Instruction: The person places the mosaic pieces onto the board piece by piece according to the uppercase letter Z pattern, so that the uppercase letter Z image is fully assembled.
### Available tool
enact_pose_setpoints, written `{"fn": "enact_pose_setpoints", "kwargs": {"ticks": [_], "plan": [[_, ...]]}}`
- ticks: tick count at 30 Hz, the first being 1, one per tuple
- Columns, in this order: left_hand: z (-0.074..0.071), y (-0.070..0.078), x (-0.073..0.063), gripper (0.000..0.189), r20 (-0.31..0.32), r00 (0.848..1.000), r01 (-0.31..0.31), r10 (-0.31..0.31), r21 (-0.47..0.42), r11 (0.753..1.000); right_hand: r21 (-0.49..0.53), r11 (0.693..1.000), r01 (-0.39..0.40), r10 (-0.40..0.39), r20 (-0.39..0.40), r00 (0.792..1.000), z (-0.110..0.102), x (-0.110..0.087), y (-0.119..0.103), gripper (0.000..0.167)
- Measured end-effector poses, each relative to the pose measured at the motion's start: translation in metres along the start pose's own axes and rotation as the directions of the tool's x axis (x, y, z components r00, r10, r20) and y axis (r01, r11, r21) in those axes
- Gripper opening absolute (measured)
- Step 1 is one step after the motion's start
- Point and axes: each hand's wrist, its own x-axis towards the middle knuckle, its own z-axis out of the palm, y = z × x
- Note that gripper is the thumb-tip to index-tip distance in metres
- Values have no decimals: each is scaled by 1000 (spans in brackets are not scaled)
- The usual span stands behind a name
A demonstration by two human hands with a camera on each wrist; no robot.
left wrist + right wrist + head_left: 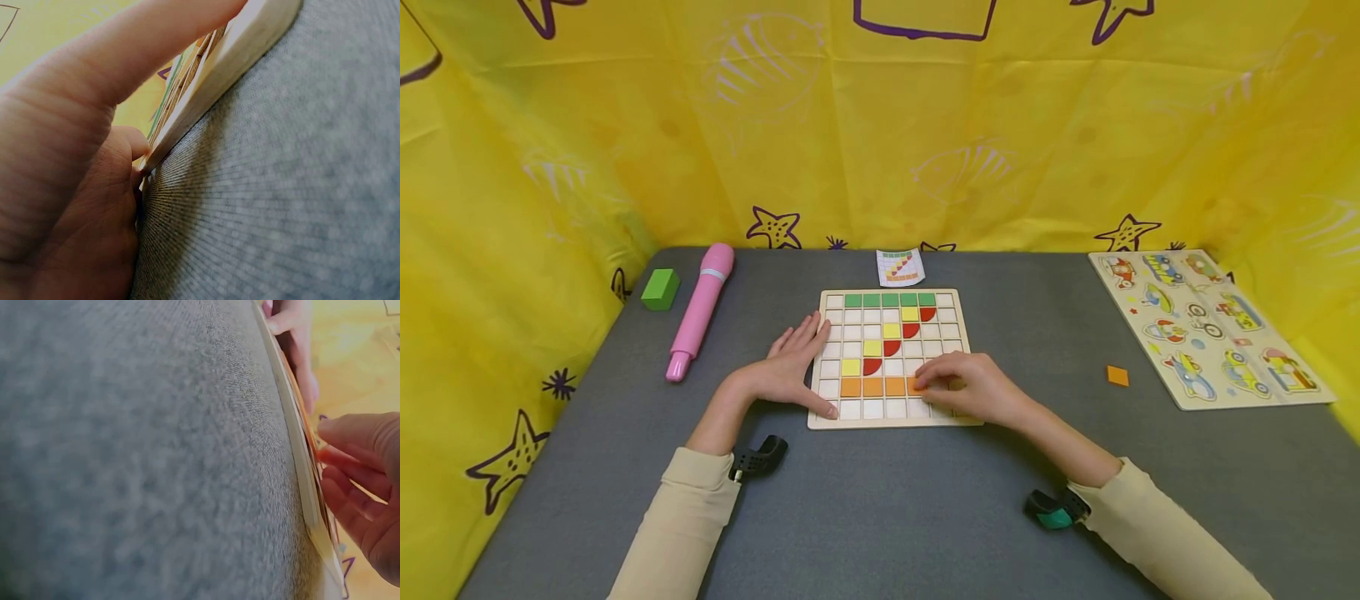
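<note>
A wooden grid board lies on the table, with a row of green square tiles near its top. Yellow squares and red quarter-circle tiles step diagonally across it, above a row of orange squares low down. My left hand rests along the board's left edge, fingers spread, thumb at the lower-left corner. At the right end of the orange row, my right hand pinches an orange square tile between thumb and fingertips, right at its cell. The palm and fingers partly cover the cells to the right.
Behind the board lies a small printed pattern card. A pink microphone-shaped stick and a green block are at the left. To the right are a loose orange tile and a picture puzzle board. Yellow cloth surrounds the table.
</note>
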Motion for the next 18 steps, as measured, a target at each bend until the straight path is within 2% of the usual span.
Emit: {"fn": "enact_pose_setpoints", "kwargs": {"ticks": [5,13,18], "plan": [[0,0,0,136,3,1000,-2,2,0,1000,54,996,-71,74,-61,995,-8,-9,4,15],[0,0,0,136,-1,1000,-9,9,3,1000,9,979,-204,204,-134,970,-31,-34,19,17],[0,0,-1,136,-5,1000,-10,10,3,1000,-16,969,-246,239,-177,955,-44,-52,31,19]]}}
